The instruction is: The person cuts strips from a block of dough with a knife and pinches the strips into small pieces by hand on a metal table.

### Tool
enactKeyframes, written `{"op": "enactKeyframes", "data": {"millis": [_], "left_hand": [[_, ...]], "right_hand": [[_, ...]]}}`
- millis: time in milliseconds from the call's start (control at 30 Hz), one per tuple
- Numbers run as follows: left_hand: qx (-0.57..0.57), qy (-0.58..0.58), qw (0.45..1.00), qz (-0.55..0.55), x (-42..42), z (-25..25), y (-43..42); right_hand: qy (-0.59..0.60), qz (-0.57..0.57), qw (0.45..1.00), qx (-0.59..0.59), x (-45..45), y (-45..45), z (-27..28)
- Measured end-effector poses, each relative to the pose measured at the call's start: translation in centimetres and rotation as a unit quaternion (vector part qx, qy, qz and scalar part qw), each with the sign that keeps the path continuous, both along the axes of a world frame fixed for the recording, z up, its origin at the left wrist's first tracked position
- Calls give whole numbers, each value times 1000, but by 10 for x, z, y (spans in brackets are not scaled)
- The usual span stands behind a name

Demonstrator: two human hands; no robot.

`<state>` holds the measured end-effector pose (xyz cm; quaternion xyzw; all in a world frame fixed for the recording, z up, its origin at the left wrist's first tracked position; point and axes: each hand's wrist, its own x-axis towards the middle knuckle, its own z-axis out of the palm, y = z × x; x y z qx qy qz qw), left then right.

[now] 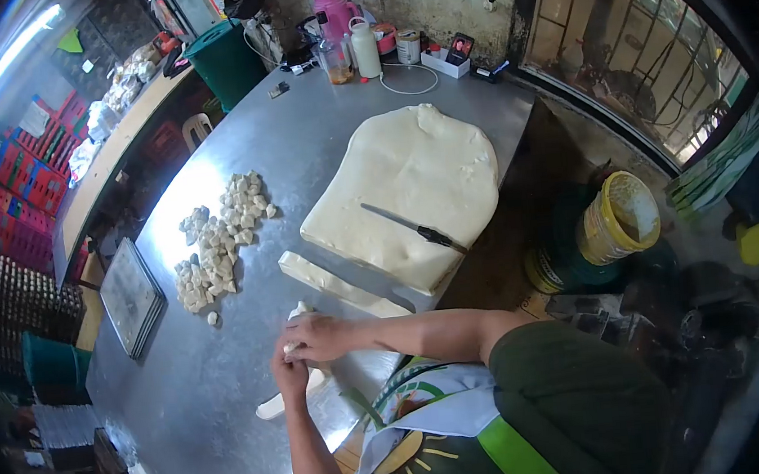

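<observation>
My right hand [319, 336] reaches in from the right, with its fingers closed round a small piece of white dough [292, 348]. Just below it, my left hand [290, 371] comes up from the bottom and grips the same dough, the two hands touching. A dough strip [272, 407] lies partly hidden under my left wrist. Another long strip [339, 286] rests beyond my right hand, beside a large dough slab [411, 180] with a knife [405, 223] on top. Many small dough lumps [218, 251] are heaped on the metal table [170, 418].
Stacked metal trays [132, 299] lie at the table's left edge. Bottles [365, 49], a pink jug [337, 10] and a small box [447, 61] stand at the far edge. A yellow bucket [617, 216] is at the right, and red crates [31, 177] are at the left.
</observation>
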<state>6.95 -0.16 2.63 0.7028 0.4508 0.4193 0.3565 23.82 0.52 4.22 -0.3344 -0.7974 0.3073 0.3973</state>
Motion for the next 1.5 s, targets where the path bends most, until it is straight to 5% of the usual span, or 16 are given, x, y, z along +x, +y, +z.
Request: {"op": "enactKeyframes", "data": {"millis": [133, 233, 300, 400, 567, 667, 700, 800, 833, 933, 967, 1067, 1200, 1333, 1433, 1500], "left_hand": [[-197, 278, 937, 77, 25, 27, -16], [-147, 160, 975, -39, 10, 15, -25], [-126, 102, 982, -95, 1, 4, -27], [-15, -25, 999, 25, -3, -13, -7], [204, 37, 977, 59, 22, 24, -11], [-135, -77, 987, 28, -1, -7, 7], [-134, -77, 988, 30, -1, -8, 5], [-161, 387, 908, 7, 17, 27, -16], [-158, 386, 909, 8, 17, 23, -15], [-178, -13, 984, -11, -4, 0, -32], [-178, -14, 984, -8, 0, 3, -32], [164, 104, 972, 128, 15, 10, -23], [32, -12, 998, 58, -18, -26, -2], [-167, 25, 984, 62, -24, -46, -8], [-149, 125, 979, -65, -15, 0, -36], [-141, 176, 965, -130, -20, 8, -41]], "right_hand": [[-38, -121, 981, -143, 4, 1, 9], [-228, -127, 946, -191, 25, 22, -10], [-219, -164, 954, -123, 35, 13, -41], [-186, -150, 968, -81, 19, 4, -41], [-38, -72, 993, -79, -5, 3, -1], [-5, -78, 992, -103, -4, 7, 6], [-19, -104, 987, -125, -1, 10, 8], [-127, -134, 963, -198, 11, 32, -12], [-222, -146, 933, -242, 18, 45, -25], [-195, -146, 963, -119, 23, 45, -68], [-180, -147, 971, -56, 23, 40, -67], [-128, -67, 990, 5, 2, 18, -51], [-12, 43, 997, -59, -14, 9, -18], [-56, -61, 985, -150, -8, 4, 10], [-214, -119, 949, -200, -2, 28, -23], [-202, -136, 956, -165, 6, 20, -32]]}}
